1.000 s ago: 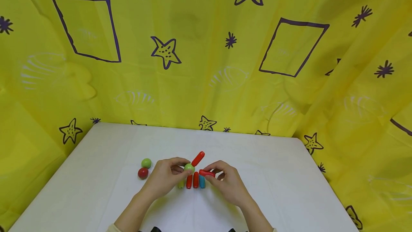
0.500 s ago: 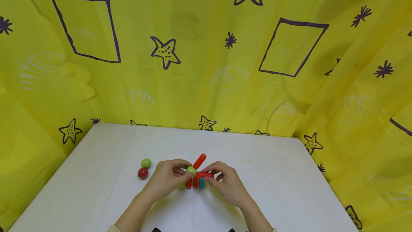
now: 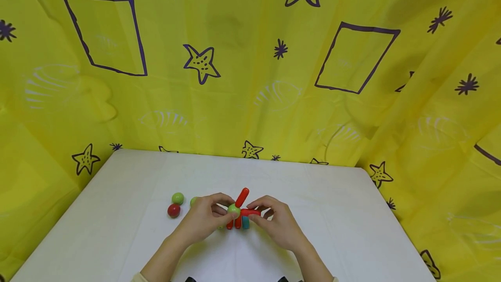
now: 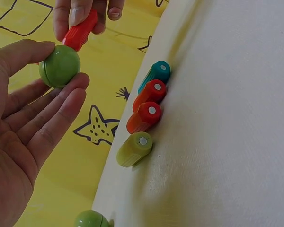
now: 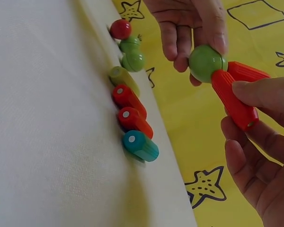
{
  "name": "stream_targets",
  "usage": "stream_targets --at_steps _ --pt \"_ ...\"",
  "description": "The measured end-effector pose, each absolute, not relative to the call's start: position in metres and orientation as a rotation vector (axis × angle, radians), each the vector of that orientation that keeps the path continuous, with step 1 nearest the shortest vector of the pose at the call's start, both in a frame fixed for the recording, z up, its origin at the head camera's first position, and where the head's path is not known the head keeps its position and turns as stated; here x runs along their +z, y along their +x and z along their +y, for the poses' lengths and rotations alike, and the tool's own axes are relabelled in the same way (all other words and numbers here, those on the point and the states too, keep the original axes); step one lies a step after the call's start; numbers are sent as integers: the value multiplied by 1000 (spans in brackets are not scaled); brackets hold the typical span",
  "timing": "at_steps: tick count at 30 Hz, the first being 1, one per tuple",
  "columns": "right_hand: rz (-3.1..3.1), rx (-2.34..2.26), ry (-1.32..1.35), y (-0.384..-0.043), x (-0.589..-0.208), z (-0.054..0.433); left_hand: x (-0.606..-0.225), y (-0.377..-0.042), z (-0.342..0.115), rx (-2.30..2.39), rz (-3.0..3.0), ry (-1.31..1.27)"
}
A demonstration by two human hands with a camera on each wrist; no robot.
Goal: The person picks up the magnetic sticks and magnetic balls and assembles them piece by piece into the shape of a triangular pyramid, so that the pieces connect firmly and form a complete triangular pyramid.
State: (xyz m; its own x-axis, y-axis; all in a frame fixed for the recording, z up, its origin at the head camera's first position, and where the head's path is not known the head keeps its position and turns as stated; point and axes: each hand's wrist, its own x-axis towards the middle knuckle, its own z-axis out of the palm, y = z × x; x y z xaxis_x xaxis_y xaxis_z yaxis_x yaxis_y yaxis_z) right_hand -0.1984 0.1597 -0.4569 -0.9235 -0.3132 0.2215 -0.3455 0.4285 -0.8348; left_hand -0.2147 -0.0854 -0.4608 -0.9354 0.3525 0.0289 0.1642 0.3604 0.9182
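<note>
Between thumb and fingers, my left hand [image 3: 203, 216] pinches a glossy green ball [image 4: 60, 66] above the table. One ridged red toy rod [image 3: 242, 196] slants up and away from that ball, with no hand on it. My right hand [image 3: 278, 222] pinches a second red rod [image 5: 234, 101] lying nearly level, its inner end right at the ball's right side. Below the hands, a row of rods rests on the table: a yellow-green rod [image 4: 132, 150], a red rod [image 4: 144, 118], another red rod [image 4: 149, 93] and a teal rod [image 4: 155, 76]. Silver discs show on their ends.
Left of the hands, a green ball [image 3: 178, 198] and a red ball [image 3: 174, 210] lie together on the white table [image 3: 336, 203]. Another green ball [image 3: 193, 201] is partly hidden behind my left hand. A yellow patterned curtain [image 3: 242, 112] surrounds the table's back and sides.
My left hand has shifted slightly right and down with the ball and its slanting rod. The gap between ball and right-hand rod has closed. A green ball behind the left hand now shows.
</note>
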Motion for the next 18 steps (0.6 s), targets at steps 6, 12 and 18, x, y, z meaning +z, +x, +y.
stream_targets --at_steps 6,12,18 --pt "-2610 1575 618 -199 -456 163 -462 -215 -86 1598 2399 516" --pt "-2577 1613 605 -199 -456 165 -464 -216 -85 1519 2408 588" --pt "-2528 1653 634 -200 -458 165 -466 -215 -85 1471 2415 632"
